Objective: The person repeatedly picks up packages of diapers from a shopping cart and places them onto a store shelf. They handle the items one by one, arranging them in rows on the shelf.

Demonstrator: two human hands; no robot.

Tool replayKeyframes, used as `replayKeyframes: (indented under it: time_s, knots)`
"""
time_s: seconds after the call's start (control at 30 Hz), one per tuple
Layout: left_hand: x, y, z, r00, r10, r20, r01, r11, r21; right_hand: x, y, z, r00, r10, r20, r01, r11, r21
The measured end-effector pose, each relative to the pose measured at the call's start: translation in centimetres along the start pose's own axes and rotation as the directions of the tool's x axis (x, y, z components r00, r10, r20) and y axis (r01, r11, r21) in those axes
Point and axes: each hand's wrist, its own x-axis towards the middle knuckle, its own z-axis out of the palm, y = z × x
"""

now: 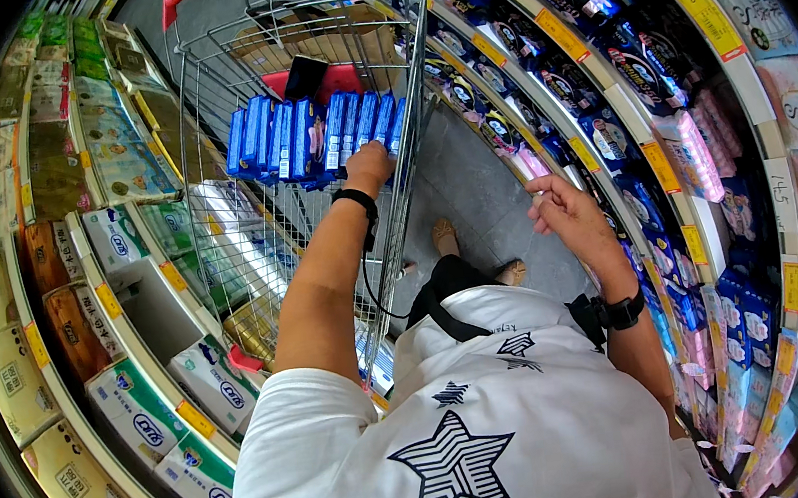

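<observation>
Blue packs (308, 140): glossy film, flat rectangular, upright row inside metal-wire cart (417, 62) | Left hand (369, 167): at row's right part, grip cannot be told | Right hand (568, 216): fingers partly curled, grip unclear, near curved-looking shelf (612, 95)

Shop aisle floor (470, 162), grey tile, near centre and upper left of frame. Tiered shelving (146, 363) curves down left side; second shelf rack (616, 93) fills right side. Yellow price labels (701, 11) along both; light bright
</observation>
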Motion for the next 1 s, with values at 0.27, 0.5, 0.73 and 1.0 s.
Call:
replayKeyframes:
  time_s: [0.27,0.5,0.73,1.0]
  knots:
    - [1.0,0.0,1.3,0.999,0.018,0.046,-0.022,0.996,0.091,0.2,0.3,0.0,1.000,0.010,0.006,-0.010,1.000,-0.014]
    - [1.5,-1.2,0.9,0.997,-0.075,-0.003,0.074,0.994,-0.074,0.3,0.8,0.1,0.999,0.026,0.034,-0.026,1.000,0.015]
    - [-1.0,-3.6,-3.5,0.934,-0.141,-0.328,-0.037,0.876,-0.481,0.0,0.7,0.1,0.999,0.009,0.042,-0.011,0.999,0.034]
    - [-9.5,-2.8,-14.2,0.720,-0.283,-0.634,-0.432,0.533,-0.728,-0.2,1.0,0.1,0.998,-0.063,0.003,0.063,0.993,0.101]
